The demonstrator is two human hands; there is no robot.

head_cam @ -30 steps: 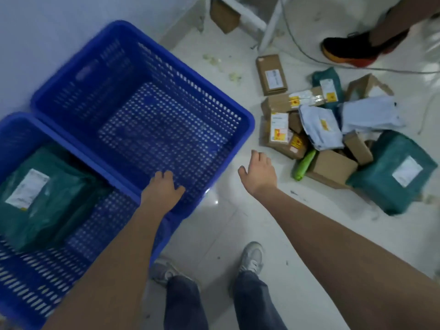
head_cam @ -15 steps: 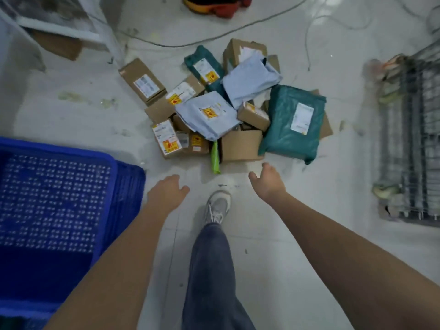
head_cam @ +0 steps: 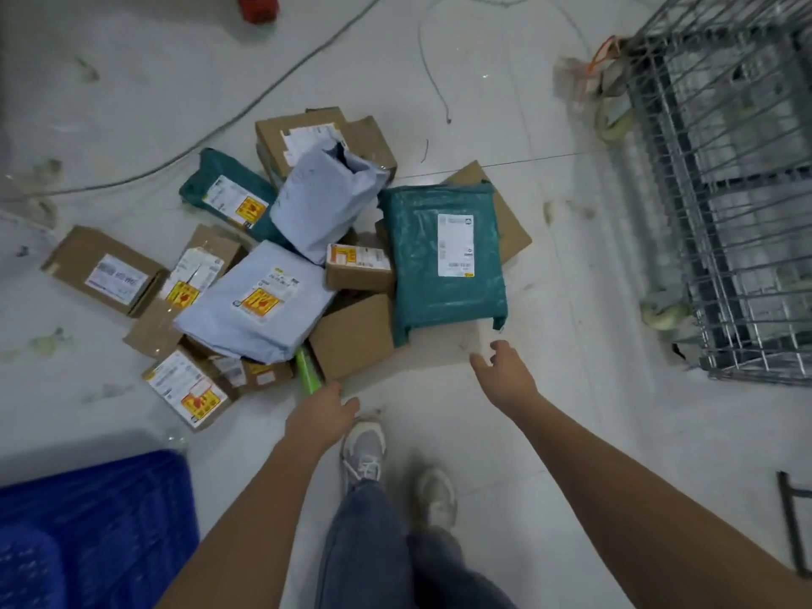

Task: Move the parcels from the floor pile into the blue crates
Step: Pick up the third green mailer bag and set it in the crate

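Observation:
A pile of parcels lies on the white floor ahead: a large teal mailer [head_cam: 444, 257] on the right, two grey-blue mailers [head_cam: 259, 303], a smaller teal mailer [head_cam: 228, 193], several brown boxes [head_cam: 353, 334] and a green tube [head_cam: 309, 374]. My right hand [head_cam: 505, 375] hovers open just below the large teal mailer's near corner, holding nothing. My left hand [head_cam: 318, 417] is open and empty, close to the green tube's near end. A corner of a blue crate [head_cam: 101, 525] shows at the lower left.
A wire roll cage [head_cam: 725, 191] on castors stands at the right. Cables [head_cam: 263, 98] trail over the floor behind the pile. A lone brown box [head_cam: 103, 270] lies left of the pile. My feet in grey shoes [head_cam: 364, 450] stand just before it.
I have turned from the blue crates to the pile and stepped closer. Both empty hands have moved forward toward the parcels, the right one to the large teal mailer.

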